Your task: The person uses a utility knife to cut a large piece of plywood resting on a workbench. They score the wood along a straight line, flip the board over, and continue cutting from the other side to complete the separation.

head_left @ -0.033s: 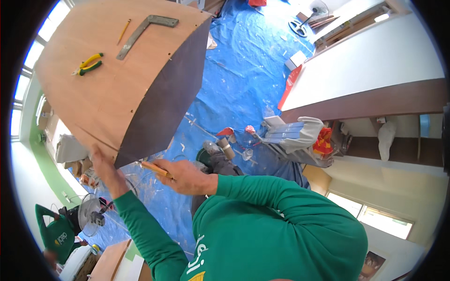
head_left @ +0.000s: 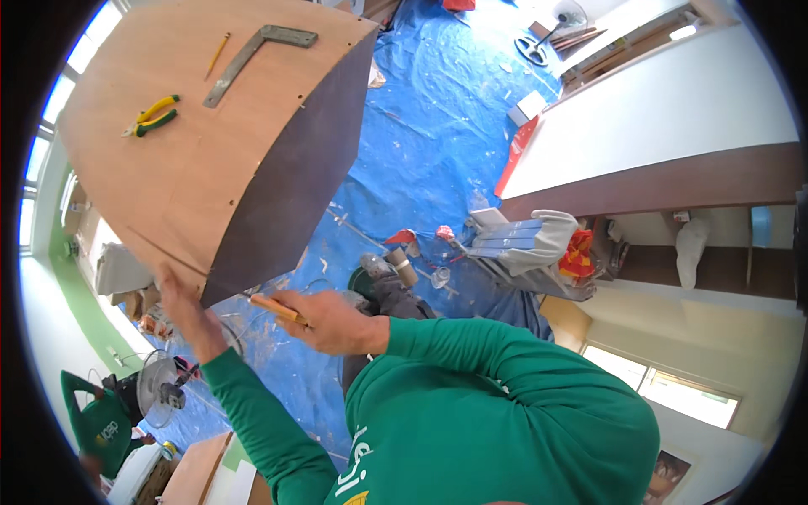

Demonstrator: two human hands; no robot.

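Note:
A large wooden box (head_left: 189, 168) with a tan plywood top and a dark grey-brown side fills the upper left. My left hand (head_left: 187, 313) grips its near corner, part of the fingers hidden against the wood. Beside that corner, my right hand (head_left: 337, 321) is closed around a slim orange-brown handled tool (head_left: 279, 309); its narrow tip points at the dark side's lower edge, and its exact kind is unclear. On the plywood lie yellow-and-green pliers (head_left: 155, 118), a metal carpenter's square (head_left: 244, 61) and a yellow pencil (head_left: 217, 55).
Blue sheeting (head_left: 429, 151) covers the floor. To the right, a grey-draped stack (head_left: 513, 244) stands near a white panel (head_left: 665, 109). A fan (head_left: 160, 389) and a person in green (head_left: 103, 425) are at lower left. A white box (head_left: 527, 108) rests farther off.
The box and the things on it appear shifted slightly left in the picture. Both hands keep their holds.

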